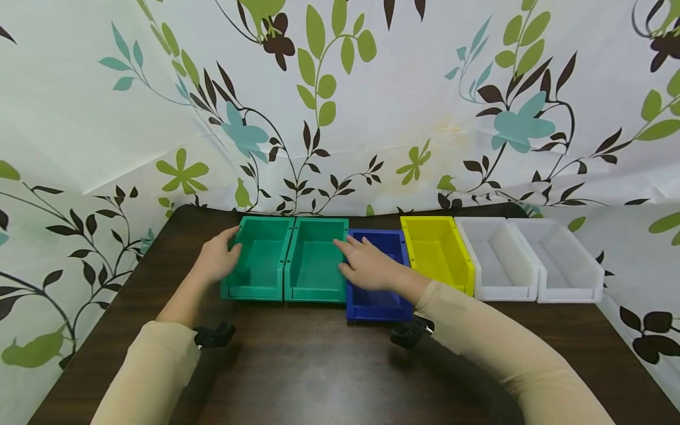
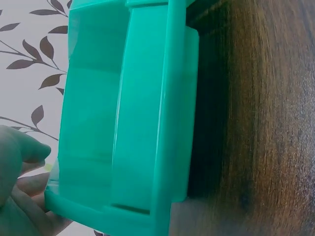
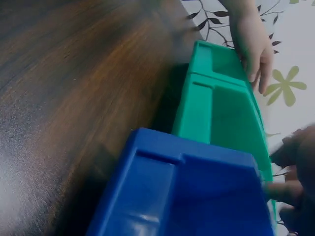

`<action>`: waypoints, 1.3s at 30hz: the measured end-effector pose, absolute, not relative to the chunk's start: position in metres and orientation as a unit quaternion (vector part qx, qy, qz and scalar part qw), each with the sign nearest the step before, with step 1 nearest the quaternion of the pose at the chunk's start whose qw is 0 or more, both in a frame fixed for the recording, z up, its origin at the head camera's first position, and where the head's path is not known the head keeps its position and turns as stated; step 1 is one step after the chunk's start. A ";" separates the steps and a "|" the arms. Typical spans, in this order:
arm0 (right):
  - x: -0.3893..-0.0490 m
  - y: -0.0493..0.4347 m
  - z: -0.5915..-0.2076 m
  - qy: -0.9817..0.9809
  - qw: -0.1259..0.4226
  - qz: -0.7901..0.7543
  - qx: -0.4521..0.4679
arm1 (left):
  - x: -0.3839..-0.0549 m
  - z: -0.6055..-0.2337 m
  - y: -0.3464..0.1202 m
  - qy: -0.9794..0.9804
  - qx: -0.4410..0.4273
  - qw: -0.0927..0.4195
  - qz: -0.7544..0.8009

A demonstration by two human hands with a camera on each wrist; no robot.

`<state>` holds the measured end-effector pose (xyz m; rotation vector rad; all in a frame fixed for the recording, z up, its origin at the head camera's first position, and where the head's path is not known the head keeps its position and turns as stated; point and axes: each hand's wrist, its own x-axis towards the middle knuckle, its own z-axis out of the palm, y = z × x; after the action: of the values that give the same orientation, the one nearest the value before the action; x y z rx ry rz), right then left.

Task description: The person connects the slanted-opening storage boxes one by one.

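Observation:
Two green bins (image 1: 258, 254) (image 1: 317, 254) stand side by side on the table, open tops up. At the left wall of the outer green bin, my left hand (image 1: 216, 255) has its fingers along the rim and its thumb held apart; the left wrist view shows the thumb (image 2: 34, 147) beside that bin. My right hand (image 1: 370, 265) reaches over a blue bin (image 1: 379, 310), its extended fingertips right at the right rim of the second green bin. In the right wrist view that hand (image 3: 295, 182) is dark and partly cut off.
The blue bin sits slightly nearer than its neighbours. To its right stand a yellow bin (image 1: 435, 254) and two white bins (image 1: 496, 260) (image 1: 558, 260). All rest on a dark wooden table (image 1: 308, 366), with a leaf-patterned sheet (image 1: 372, 106) behind.

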<state>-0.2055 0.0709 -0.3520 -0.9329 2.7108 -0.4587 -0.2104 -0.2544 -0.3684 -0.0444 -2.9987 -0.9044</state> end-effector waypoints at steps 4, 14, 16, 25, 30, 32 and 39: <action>-0.203 0.062 -0.355 0.923 0.131 -0.124 -0.339 | -0.208 -0.369 -0.256 -0.956 -0.015 0.004 -0.292; -0.206 0.057 -0.353 0.911 0.114 -0.150 -0.366 | -0.202 -0.366 -0.265 -0.950 -0.004 0.011 -0.313; -0.207 0.054 -0.353 0.906 0.115 -0.163 -0.372 | -0.201 -0.365 -0.268 -0.950 0.001 0.014 -0.313; -0.216 0.035 -0.360 0.894 0.107 -0.299 -0.315 | -0.199 -0.372 -0.286 -0.936 0.073 0.010 -0.345; -0.231 0.028 -0.359 0.912 0.087 -0.357 -0.183 | -0.202 -0.375 -0.289 -0.923 0.099 -0.012 -0.372; -0.239 0.026 -0.356 0.919 0.103 -0.354 -0.138 | -0.203 -0.375 -0.288 -0.921 0.100 -0.014 -0.377; -0.258 0.016 -0.354 0.931 0.157 -0.317 -0.094 | -0.202 -0.374 -0.289 -0.911 0.092 -0.025 -0.400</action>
<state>-0.2579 0.0160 -0.3543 -0.2690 2.6641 -0.9067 -0.2023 -0.2892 -0.3742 0.2948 -2.9090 -1.2782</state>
